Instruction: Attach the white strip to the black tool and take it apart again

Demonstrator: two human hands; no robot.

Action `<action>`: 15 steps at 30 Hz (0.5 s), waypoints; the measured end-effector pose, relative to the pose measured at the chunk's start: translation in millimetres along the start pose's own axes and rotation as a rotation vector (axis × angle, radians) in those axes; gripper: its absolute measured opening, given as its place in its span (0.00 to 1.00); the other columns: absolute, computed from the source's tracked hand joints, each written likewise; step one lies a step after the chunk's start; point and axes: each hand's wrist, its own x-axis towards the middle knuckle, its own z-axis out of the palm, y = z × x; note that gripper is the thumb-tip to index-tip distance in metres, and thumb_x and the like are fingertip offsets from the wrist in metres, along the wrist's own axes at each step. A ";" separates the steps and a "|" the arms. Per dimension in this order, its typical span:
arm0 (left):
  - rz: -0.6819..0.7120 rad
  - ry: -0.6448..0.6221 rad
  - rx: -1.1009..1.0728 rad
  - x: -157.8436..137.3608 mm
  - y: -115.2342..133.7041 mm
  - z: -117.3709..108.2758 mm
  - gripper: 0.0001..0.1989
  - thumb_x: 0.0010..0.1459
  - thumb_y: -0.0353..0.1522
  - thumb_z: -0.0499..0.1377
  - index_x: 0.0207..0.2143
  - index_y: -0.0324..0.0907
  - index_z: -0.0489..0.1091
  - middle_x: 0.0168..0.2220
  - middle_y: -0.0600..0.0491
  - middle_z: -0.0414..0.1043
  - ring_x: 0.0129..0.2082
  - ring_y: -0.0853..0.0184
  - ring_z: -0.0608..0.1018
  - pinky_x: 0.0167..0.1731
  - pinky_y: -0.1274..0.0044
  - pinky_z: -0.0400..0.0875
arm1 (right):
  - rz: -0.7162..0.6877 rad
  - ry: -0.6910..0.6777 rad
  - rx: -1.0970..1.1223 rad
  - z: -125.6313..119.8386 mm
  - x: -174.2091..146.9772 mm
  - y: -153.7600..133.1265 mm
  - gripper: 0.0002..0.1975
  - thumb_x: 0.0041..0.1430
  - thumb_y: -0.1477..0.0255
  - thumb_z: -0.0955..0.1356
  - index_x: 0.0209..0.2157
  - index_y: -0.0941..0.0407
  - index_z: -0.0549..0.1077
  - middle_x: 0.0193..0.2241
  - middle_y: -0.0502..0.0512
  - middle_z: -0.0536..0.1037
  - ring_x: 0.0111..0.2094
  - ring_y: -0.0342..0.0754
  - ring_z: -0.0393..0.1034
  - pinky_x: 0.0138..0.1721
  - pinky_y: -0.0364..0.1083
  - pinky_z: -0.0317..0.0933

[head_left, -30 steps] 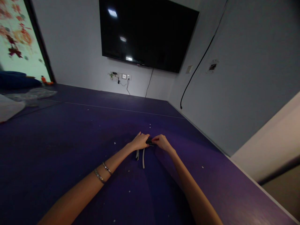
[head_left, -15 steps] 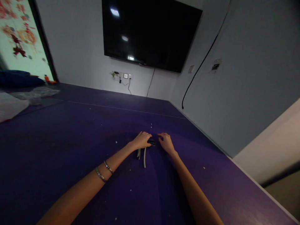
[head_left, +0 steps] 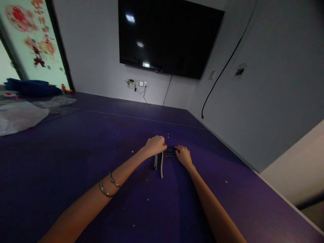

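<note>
My left hand (head_left: 156, 145) is closed, its fingertips bent down by the upper end of a curved light-grey strip (head_left: 162, 167). What those fingers hold, if anything, is hidden. A second piece, a narrow dark and pale strip (head_left: 155, 162), lies just left of the curved one, its top covered by the same hand. Between my two hands sit some small black pieces (head_left: 168, 153) on the purple surface (head_left: 121, 135). To the right of them rests my right hand (head_left: 184, 156), fingers loosely bent and apart from the thumb, with nothing seen in it.
Small white bits are scattered over the surface. Clear plastic bags (head_left: 22, 114) and a dark blue cloth item (head_left: 32, 87) lie at the far left. A black cable (head_left: 222, 71) hangs down the right wall, and a large television (head_left: 169, 37) is mounted ahead.
My left hand has lifted slightly off the black pieces and its fingers have closed, leaving those pieces uncovered. The right hand stays beside them. The view has turned a little left.
</note>
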 end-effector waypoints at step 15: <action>-0.159 -0.251 0.110 -34.8 -8.1 42.1 0.19 0.53 0.41 0.51 0.39 0.38 0.73 0.41 0.40 0.74 0.42 0.52 0.75 0.39 0.64 0.69 | -0.019 -0.039 -0.049 2.0 1.1 3.0 0.19 0.56 0.74 0.59 0.47 0.54 0.73 0.50 0.58 0.71 0.52 0.51 0.62 0.51 0.48 0.55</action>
